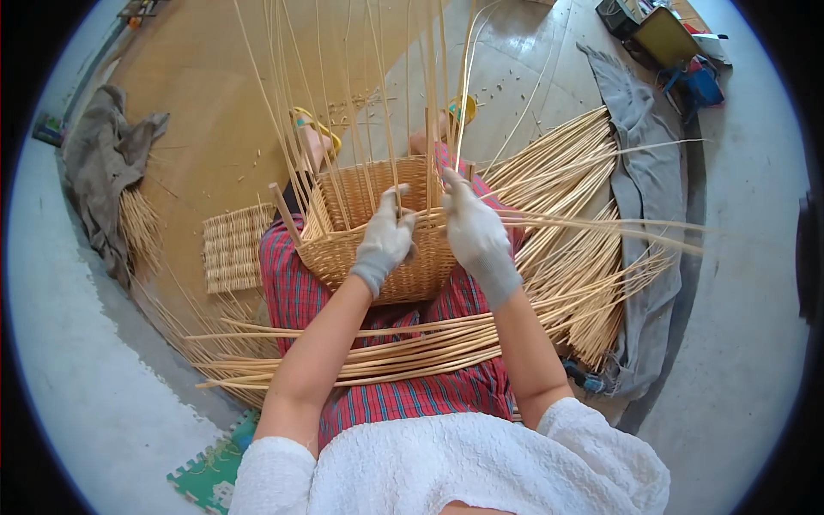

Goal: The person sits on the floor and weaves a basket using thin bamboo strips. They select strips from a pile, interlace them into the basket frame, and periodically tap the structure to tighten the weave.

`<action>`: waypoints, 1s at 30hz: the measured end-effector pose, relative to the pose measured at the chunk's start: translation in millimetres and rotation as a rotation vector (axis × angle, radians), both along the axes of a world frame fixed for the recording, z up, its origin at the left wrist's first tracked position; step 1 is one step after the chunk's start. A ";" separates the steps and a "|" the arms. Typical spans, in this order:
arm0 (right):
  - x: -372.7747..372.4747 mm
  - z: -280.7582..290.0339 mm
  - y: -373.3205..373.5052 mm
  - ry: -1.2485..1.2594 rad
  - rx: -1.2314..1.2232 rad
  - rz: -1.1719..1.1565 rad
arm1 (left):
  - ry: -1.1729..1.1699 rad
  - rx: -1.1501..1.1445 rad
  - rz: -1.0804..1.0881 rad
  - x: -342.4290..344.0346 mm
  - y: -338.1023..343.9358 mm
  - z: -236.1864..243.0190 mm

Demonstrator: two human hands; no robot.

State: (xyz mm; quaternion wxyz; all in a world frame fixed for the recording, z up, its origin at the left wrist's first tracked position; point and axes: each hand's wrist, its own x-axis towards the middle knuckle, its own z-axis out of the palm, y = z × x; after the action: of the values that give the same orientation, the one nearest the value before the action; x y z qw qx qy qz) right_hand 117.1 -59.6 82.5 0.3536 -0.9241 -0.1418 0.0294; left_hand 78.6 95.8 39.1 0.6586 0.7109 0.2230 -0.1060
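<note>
A half-woven wicker basket point(339, 257) rests on my lap, with tall thin upright rods point(431, 94) rising from its walls. At its near rim, my left hand point(384, 240), in a pale work glove, is closed with thumb and fingertips around one upright. Just right of it my right hand point(477, 230), gloved too, is closed at the rim. Long pale willow rods point(601, 225) run out to the right from its fingers. How many it grips is hidden behind the fingers.
A bundle of rods point(421, 356) lies across my thighs. More rods point(566, 154) are heaped at right beside a grey cloth point(648, 172). A flat woven panel point(233, 249) and another grey cloth point(107, 154) lie left. Tools and boxes point(669, 43) stand far right.
</note>
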 end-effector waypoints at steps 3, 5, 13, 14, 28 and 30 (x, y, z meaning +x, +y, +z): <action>28.8 -56.9 1.0 0.115 -0.184 0.080 | -0.530 0.514 0.209 -28.8 26.5 9.2; 27.6 -52.3 3.3 0.220 -0.294 0.064 | -0.844 0.393 0.659 -32.0 70.5 -13.0; 10.4 -60.0 10.9 0.060 -0.082 0.200 | -0.368 -0.360 0.638 -52.8 174.6 -67.1; 14.4 -49.7 0.0 0.042 -0.096 0.154 | -0.363 -0.387 0.672 -38.0 153.8 -49.3; 96.9 82.0 -24.5 -0.223 0.346 0.128 | -0.878 -0.311 0.038 -98.5 -29.2 126.3; 71.4 81.0 -17.2 -0.391 0.487 -0.058 | -0.913 -0.322 -0.033 -87.0 -59.0 137.6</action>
State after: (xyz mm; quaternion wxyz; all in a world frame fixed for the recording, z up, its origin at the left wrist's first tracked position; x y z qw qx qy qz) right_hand 188.6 -76.9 163.5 0.5313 -0.8040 -0.1838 -0.1936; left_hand -8.4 36.8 176.7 0.7890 0.5773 -0.1193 0.1733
